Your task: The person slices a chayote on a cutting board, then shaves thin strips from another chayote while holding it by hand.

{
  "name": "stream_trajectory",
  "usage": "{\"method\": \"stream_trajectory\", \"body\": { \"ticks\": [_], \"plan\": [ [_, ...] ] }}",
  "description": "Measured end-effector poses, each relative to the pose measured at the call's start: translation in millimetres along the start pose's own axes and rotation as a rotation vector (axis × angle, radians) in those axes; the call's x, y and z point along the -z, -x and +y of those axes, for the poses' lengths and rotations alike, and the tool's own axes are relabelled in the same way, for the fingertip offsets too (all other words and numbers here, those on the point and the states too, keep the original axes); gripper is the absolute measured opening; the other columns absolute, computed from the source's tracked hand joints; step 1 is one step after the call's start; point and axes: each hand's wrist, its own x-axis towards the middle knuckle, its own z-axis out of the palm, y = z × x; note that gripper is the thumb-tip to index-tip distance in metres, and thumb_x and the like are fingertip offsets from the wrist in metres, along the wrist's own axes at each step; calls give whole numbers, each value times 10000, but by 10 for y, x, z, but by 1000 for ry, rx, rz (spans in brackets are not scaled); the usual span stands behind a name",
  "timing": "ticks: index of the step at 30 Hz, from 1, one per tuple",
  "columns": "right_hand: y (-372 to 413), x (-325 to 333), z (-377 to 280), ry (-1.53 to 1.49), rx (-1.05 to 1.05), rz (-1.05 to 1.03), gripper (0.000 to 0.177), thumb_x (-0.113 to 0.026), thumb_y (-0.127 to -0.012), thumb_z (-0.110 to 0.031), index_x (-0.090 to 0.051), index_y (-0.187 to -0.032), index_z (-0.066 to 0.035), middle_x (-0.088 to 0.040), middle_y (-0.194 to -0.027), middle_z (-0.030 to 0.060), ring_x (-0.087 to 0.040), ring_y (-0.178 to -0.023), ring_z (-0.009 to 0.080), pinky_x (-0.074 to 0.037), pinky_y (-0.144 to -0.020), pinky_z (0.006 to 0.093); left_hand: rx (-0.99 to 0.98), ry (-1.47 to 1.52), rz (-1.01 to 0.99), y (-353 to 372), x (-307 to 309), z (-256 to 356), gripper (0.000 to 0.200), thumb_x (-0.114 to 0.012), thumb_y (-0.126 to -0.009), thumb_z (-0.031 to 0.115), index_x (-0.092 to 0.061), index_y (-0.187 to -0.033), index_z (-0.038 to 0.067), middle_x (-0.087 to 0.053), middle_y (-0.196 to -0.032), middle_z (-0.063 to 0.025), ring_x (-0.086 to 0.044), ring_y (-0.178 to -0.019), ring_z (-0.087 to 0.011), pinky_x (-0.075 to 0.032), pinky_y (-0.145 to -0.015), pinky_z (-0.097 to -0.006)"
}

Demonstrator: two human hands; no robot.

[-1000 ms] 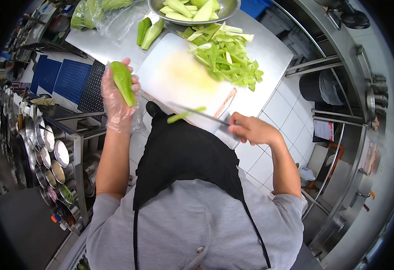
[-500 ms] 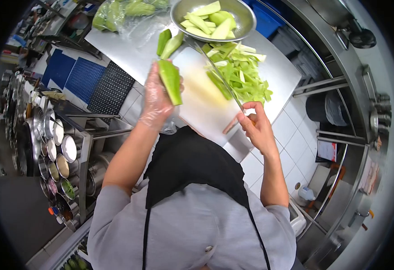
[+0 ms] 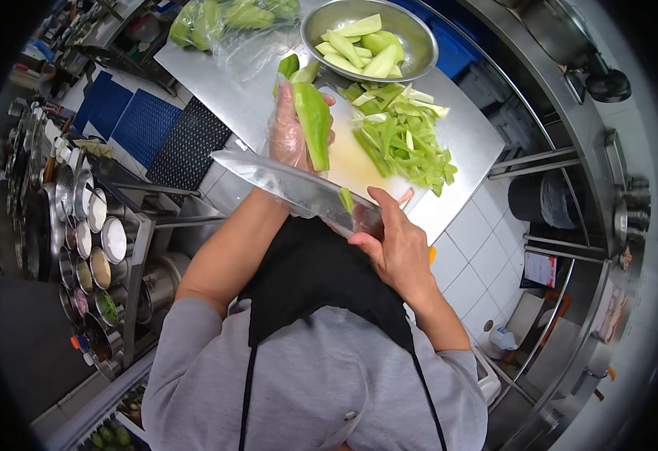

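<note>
My left hand, in a clear plastic glove, is wrapped round a green vegetable piece held over the near left part of the cutting board. My bare right hand grips a large knife. Its broad blade lies flat side up, pointing left just below the vegetable, with a small green scrap on it. A heap of green peelings covers the board's right side. Beyond it stands a metal bowl of pale peeled pieces. More green pieces lie behind my left hand.
A clear plastic bag with green vegetables lies at the back left of the steel table. Left are a rack and several metal containers. A black bin stands at the right.
The knife has swung from pointing away over the board to lying crosswise, its tip to the left. My right hand has moved left and towards me. The vegetable sits slightly further right in view.
</note>
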Motion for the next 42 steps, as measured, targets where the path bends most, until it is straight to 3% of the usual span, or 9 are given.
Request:
{"method": "stream_trajectory", "body": {
  "ticks": [1, 4, 10, 22, 25, 31, 34, 42],
  "plan": [
    [3, -8, 21, 34, 31, 32, 780, -694, -863, -604, -521, -1369, -36, -681, -892, 176, -696, -673, 326, -562, -599, 424, 51, -7, -85, -9, 69, 35, 492, -455, -1055, 577, -599, -1164, 120, -634, -996, -104, -590, -744, -176, -513, -575, -303],
    [1, -6, 54, 63, 15, 65, 801, -693, -847, -620, -528, -1364, -30, -666, -870, 177, -685, -654, 333, -554, -570, 427, -63, 35, 28, -1, -60, -12, 478, -449, -1058, 576, -598, -1135, 128, -631, -961, -105, -582, -724, -159, -523, -582, -299],
    [19, -14, 64, 127, -4, 51, 788, -686, -845, -632, -555, -1330, -25, -663, -864, 181, -685, -654, 354, -552, -557, 436, -81, -8, 201, 29, -196, -25, 432, -448, -1073, 539, -591, -1094, 132, -628, -944, -107, -541, -664, -167, -494, -556, -289],
    [30, -26, 112, 71, -24, 56, 745, -692, -859, -603, -559, -1302, -19, -663, -859, 195, -682, -655, 374, -554, -566, 442, -2, 105, 212, 0, -219, -70, 339, -514, -1062, 432, -595, -1032, 104, -638, -909, -110, -526, -640, -170, -461, -527, -287],
    [33, -20, 105, 92, -37, 50, 695, -687, -889, -574, -575, -1304, -28, -688, -871, 171, -689, -685, 317, -555, -650, 397, 13, 78, 222, -1, -214, -72, 335, -522, -1060, 429, -596, -1032, 103, -644, -919, -118, -528, -628, -172, -462, -525, -286],
    [-19, -12, 106, 81, -89, -9, 679, -667, -904, -590, -582, -1293, -40, -702, -890, 179, -704, -712, 331, -554, -658, 412, 124, 78, 59, 149, -253, -112, 340, -504, -1075, 426, -610, -1101, 105, -647, -931, -113, -505, -575, -160, -442, -479, -279],
    [-14, -45, 167, 34, -38, 30, 684, -667, -890, -608, -579, -1271, -47, -679, -836, 205, -691, -678, 392, -550, -576, 454, 77, 78, 157, 116, -295, -134, 360, -497, -1076, 444, -598, -1151, 106, -639, -922, -98, -490, -555, -152, -425, -453, -274],
    [22, 29, 202, -34, -73, -26, 645, -654, -910, -596, -582, -1266, -64, -700, -857, 210, -705, -726, 402, -557, -618, 466, 49, 21, 201, 114, -386, -132, 362, -487, -1080, 444, -575, -1184, 109, -613, -871, -80, -477, -542, -135, -410, -440, -255]
  ]
}}
